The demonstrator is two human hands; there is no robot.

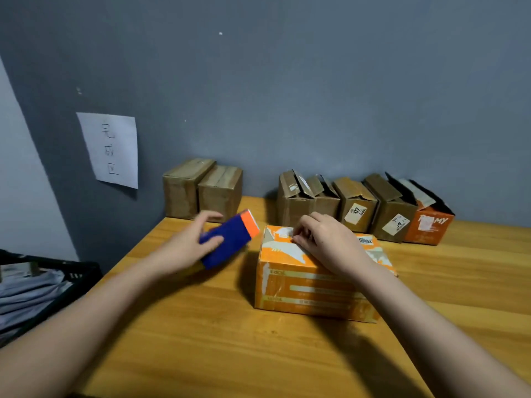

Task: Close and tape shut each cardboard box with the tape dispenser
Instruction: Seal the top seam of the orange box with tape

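Both forearms reach in from the near edge over the wooden table (178, 326). Left hand (189, 245) grips the blue tape dispenser (227, 239), thumb on the near face, fingers curled over the far side, orange end pointing away toward the box; it looks lifted a little off the table, can't be sure. Right hand (324, 242) rests on top of the orange box (304, 285), fingers bent down and pressing at the flap seam near the far-left corner, holding the flaps shut; whether the fingertips pinch a tape end is hidden. Dispenser sits just left of that pressing hand, close to the box's left top edge, not touching it. Beyond the right hand, along the wall, a row of unsealed boxes (353, 208) has flaps sticking up, ending in an orange one (428, 228). Beyond the left hand, two brown boxes (201, 188) look already taped, under a paper sign (112, 149) on the wall. Black crate (57, 282) lies far left of the left arm. Step, as judged: flaps closed, taping about to start on this box. Next move likely calls for bringing the dispenser's orange end onto the seam by the pressing fingers, sticking the tape down and drawing it along the top while the right hand holds the flaps flat.
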